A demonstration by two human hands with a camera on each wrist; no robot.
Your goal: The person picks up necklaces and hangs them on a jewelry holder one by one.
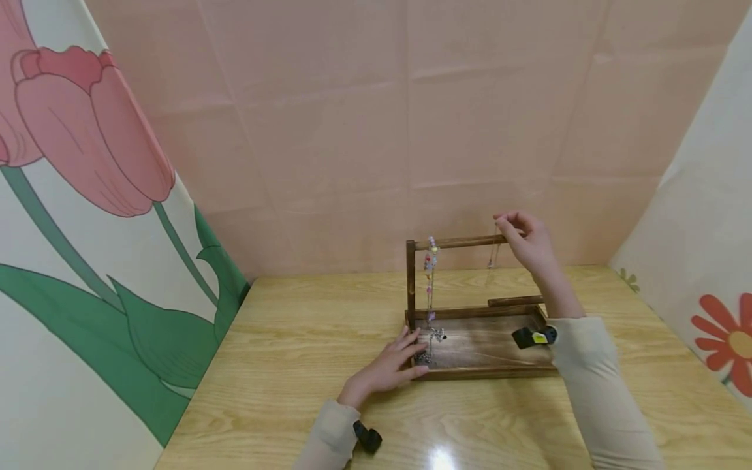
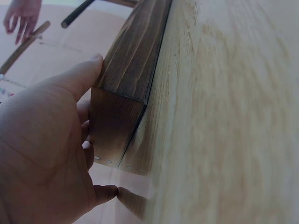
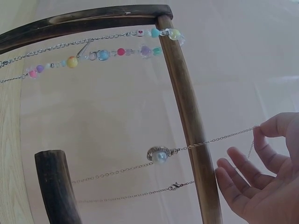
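Observation:
A dark wooden jewelry stand [image 1: 410, 277] has an upright post, a top bar and a shallow tray [image 1: 487, 374] as its base. My right hand [image 1: 531, 245] is at the bar's right end, pinching a thin chain necklace [image 3: 219, 138] between thumb and index finger; the other fingers are spread. That chain passes across the bar, and its pearl pendant [image 3: 160, 155] dangles beside it. A colorful beaded necklace [image 3: 103, 55] hangs near the post, its lower chain reaching into the tray. My left hand [image 1: 384, 365] rests on the tray's left front corner, fingers spread, thumb along the front.
A shorter wooden bar [image 1: 516, 301] extends low at the stand's right rear. The stand is on a light wood-grain table [image 1: 294, 365]. Behind the table hangs a pink backdrop [image 1: 352, 130], with flower-printed panels [image 1: 94, 130] at both sides.

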